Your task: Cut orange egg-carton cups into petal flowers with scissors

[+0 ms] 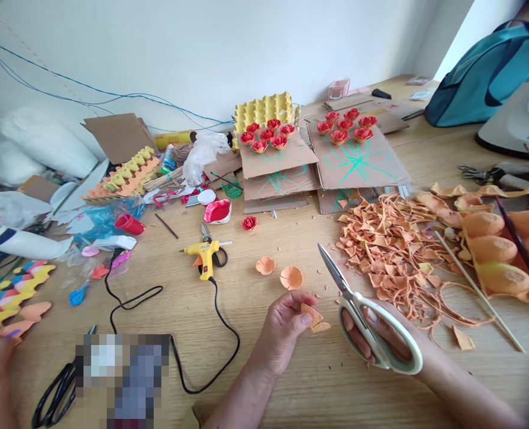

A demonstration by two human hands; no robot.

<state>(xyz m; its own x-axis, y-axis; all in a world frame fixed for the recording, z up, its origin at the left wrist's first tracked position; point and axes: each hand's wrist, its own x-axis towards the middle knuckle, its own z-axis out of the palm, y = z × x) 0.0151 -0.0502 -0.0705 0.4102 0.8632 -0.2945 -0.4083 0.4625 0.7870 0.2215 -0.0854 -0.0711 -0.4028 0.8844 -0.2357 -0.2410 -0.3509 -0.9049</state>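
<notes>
My left hand [283, 328] pinches a small orange piece of egg carton [314, 317] just above the wooden table [255, 357]. My right hand [380, 336] grips white-handled scissors [362, 310], blades closed and pointing up-left, right beside the piece. Two orange cut cups [286, 274] lie on the table just beyond my hands. A single red paper rose [248, 223] lies farther back.
A heap of orange scraps [389, 250], an orange egg tray [501, 256] and a wooden stick [479, 292] lie to the right. A yellow glue gun [207, 253] with black cord stands in the middle. Cardboard sheets [358, 161] carrying red roses sit behind. Black scissors [58, 393] lie at bottom left.
</notes>
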